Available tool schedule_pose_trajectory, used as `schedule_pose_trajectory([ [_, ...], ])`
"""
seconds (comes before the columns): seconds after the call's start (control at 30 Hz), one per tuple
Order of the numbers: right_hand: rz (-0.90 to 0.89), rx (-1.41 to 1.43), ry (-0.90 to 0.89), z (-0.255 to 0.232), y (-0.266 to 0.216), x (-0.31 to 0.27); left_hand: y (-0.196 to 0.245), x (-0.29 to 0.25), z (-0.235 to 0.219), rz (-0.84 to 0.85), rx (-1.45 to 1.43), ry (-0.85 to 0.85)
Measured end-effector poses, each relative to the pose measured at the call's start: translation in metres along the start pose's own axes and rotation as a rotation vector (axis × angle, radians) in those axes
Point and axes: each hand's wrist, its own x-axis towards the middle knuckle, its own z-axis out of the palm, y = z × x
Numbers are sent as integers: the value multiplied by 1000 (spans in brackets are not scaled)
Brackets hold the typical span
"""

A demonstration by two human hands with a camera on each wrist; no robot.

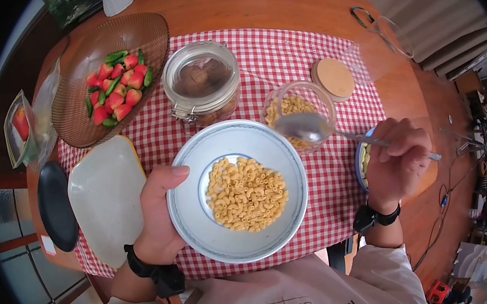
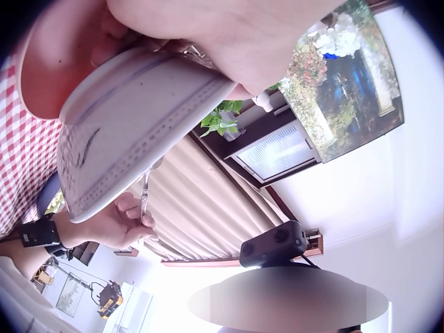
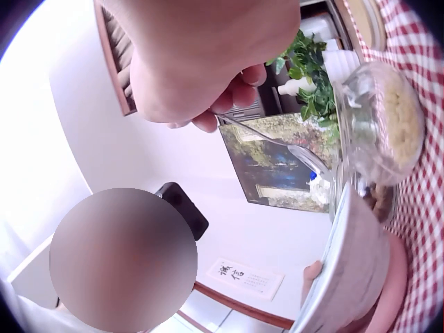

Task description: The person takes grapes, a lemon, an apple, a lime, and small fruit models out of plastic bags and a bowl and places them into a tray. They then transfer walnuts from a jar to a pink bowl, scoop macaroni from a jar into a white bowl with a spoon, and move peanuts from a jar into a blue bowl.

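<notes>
My left hand (image 1: 158,210) grips the left side of a white bowl (image 1: 193,212), its thumb over the rim. Elbow macaroni (image 1: 247,192) covers the bowl's bottom. A metal spoon (image 1: 305,127) is pinched by its handle in my right hand (image 1: 399,157). In the head view the spoon's head, blurred, overlaps the near rim of an uncovered glass jar (image 3: 361,139) holding more macaroni. From the right wrist view, the spoon slants down toward that jar and the bowl. The left wrist view shows the bowl's outer wall, with the spoon handle beyond it.
Behind the bowl stands a clip-top glass jar (image 1: 201,77) with brown contents. An amber ribbed dish (image 1: 69,104) bears red fruits and green peppers. To the left lie a white tray (image 1: 110,200) and a black oval dish (image 1: 56,205). A wooden lid (image 1: 335,78) sits back right.
</notes>
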Motion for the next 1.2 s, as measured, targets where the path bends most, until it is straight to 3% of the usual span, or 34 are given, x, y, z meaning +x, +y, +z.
schedule_pose_trajectory([
  [0.1,154,46,-56,5,-2,-6,0,0,-2,-3,-21,-21],
  [0.2,354,-33,-264,5,-5,-8,0,0,-6,1,-35,-33],
  [0.37,485,17,-297,10,-4,-2,-1,1,-7,-2,-38,-1],
  [0.43,649,136,-232,8,-3,0,-1,0,-6,-5,-40,2],
  [0.67,828,69,-158,12,-7,6,1,-1,-4,-10,-41,-20],
  [0.93,766,172,-77,4,2,5,-1,1,-8,-3,-54,-79],
  [1.2,729,255,19,-9,10,9,0,-1,-2,10,6,-16],
])
